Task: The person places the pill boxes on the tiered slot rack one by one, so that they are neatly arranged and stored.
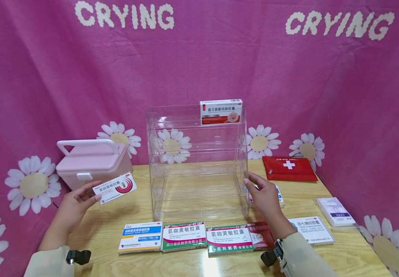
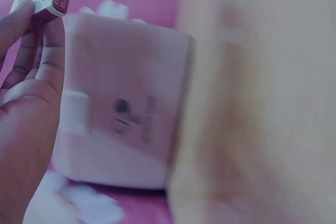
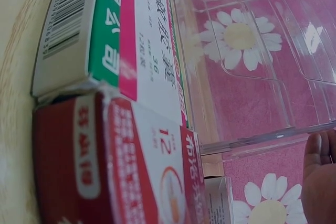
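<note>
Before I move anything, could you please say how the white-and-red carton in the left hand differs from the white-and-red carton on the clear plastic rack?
The held carton tilts in the left hand; the racked carton sits nearly level. The held carton shows curved red bands, the racked carton a red lower strip. Both are white.

Tilted white box [image 1: 114, 188], clear rack [image 1: 199, 149]

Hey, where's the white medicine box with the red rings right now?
The box is on the left of the head view, pinched in the left hand, in front of the pink case and left of the clear rack.
</note>
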Demonstrator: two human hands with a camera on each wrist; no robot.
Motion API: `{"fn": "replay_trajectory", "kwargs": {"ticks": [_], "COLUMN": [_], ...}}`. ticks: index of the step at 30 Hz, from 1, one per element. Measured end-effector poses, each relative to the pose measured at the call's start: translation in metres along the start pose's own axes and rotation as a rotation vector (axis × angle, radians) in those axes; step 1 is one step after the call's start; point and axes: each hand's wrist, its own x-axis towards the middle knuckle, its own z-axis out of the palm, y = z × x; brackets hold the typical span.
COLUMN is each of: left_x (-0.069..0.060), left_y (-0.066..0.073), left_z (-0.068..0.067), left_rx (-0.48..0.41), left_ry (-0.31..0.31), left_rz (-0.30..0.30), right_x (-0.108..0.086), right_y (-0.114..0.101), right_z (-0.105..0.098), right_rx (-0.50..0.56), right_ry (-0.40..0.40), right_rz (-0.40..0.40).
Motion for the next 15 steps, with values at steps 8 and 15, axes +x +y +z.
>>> {"fn": "replay_trajectory", "kwargs": {"ticks": [8,15], "left_x": [0.021,0.056], "left_y": [0.068,0.128], "left_z": [-0.003,0.005], "left_rx": [-0.166,0.012], "left_ry": [-0.018,0.014], "left_rz": [0.161,0.21], "right_x": [-0.001,-0.001], "right_y": [0.0,-0.002], "right_z": [0.0,0.0], "right_rx": [-0.008,-0.013], "right_ry": [-0.005,-0.009], "right_rz": [0.029,0.03]}}
